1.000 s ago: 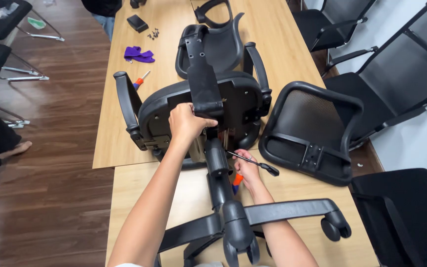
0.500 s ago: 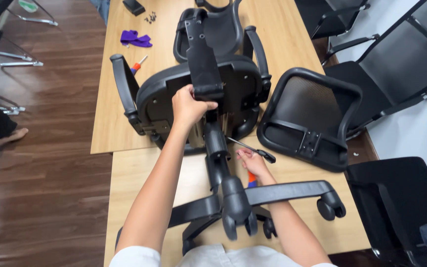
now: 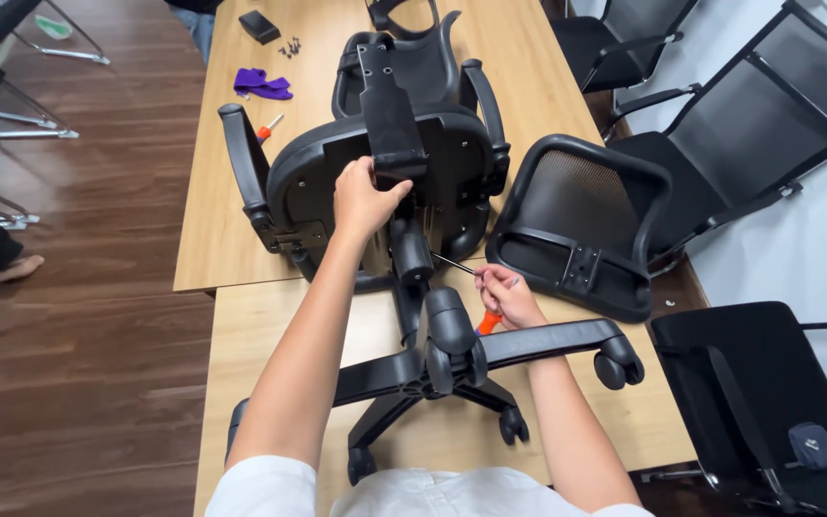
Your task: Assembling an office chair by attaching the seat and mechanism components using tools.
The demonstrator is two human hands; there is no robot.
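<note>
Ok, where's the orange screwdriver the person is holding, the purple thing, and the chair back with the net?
Orange screwdriver (image 3: 488, 322), head view, on its orange handle below the right hand.
Purple thing (image 3: 262, 84), head view, middle of the cloth.
Mesh chair back (image 3: 578, 199), head view, on the mesh panel.

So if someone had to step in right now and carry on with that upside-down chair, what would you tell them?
Left hand: gripping the black plate under the upturned office chair seat on the wooden table.
Right hand: holding an orange-handled screwdriver, shaft aimed at the mechanism by the gas column.
Wheeled base is already on the column, pointing toward you.
Loose mesh backrest lies to the right, unattached. Small screws sit at the far end.
Whether the plate screws are tight cannot be seen.
</note>
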